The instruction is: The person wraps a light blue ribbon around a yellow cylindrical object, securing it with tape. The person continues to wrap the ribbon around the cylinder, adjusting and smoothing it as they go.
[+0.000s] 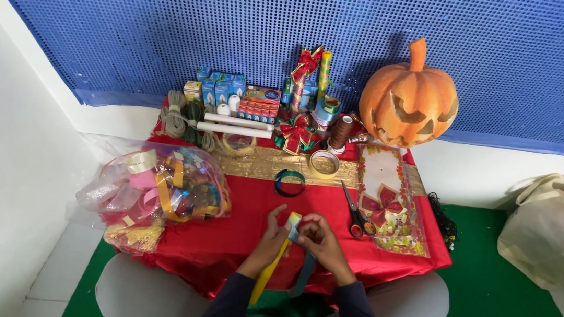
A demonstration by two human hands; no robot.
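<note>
The yellow ribbon [270, 271] hangs off the counter's [232, 243] near edge, its top end pinched between the left hand [273, 239] and right hand [317, 240], both closed on it. A grey strip [303, 278] dangles just beside it. The free tails could likely tangle or slip, since nothing supports them. Scissors [355, 212] lie near the right hand.

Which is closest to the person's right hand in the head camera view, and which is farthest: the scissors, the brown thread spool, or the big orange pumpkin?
From the right hand:
1. Scissors, just to its right on the red cloth.
2. Brown thread spool, farther back, near the table's rear.
3. Orange pumpkin, farthest, at the back right corner.
</note>
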